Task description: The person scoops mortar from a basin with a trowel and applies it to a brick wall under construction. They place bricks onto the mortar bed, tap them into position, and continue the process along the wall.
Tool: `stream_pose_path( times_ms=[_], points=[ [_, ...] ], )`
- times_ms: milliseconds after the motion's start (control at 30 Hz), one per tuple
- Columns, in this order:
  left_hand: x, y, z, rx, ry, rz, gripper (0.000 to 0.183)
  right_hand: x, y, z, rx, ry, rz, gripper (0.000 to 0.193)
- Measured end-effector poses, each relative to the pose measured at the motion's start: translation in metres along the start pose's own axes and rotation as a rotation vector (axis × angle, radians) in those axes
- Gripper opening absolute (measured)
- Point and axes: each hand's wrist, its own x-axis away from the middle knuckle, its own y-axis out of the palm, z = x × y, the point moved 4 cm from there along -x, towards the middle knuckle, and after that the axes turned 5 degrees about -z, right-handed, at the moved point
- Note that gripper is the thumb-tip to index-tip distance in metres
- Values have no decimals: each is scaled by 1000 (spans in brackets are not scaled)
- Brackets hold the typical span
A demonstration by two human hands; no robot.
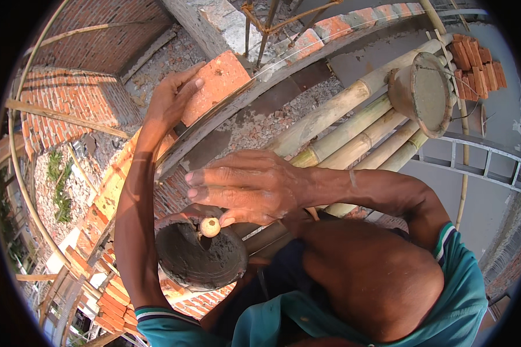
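A red brick sits at the top of the wall, where the mason's string ends. My left hand grips its left side, the thumb lying against its face. Lower down, my right hand has its fingers stretched toward the left and holds nothing that shows. Just below that hand is a bucket with dark wet mortar inside. A round wooden handle stands up from the bucket, close to my right thumb; the tool's lower part is mostly hidden.
Bamboo poles form a platform on the right, bearing a second bucket of grey mortar. Stacked bricks and a metal ladder lie beyond. The brick course runs to the upper right, past upright steel bars.
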Motion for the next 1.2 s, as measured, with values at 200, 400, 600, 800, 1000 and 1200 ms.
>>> stream_pose_path(
  times_ms=[200, 400, 600, 800, 1000, 1200],
  points=[
    [6, 3, 22, -274, 202, 113, 51, -8, 51, -26, 380, -300, -206, 34],
    [15, 16, 41, -827, 248, -19, 67, -16, 69, -32, 448, -352, -353, 22],
    [4, 8, 44, -888, 262, -65, 72, -12, 84, -28, 345, -321, -274, 23],
    [2, 10, 44, -852, 268, -53, 70, -5, 105, -31, 1052, -404, -289, 27],
    [-3, 12, 41, -601, 241, -64, 65, -11, 95, -27, 326, -186, -435, 19],
    [5, 23, 39, -684, 367, -1, 65, -16, 80, -30, 281, -194, -461, 18]
  ],
)
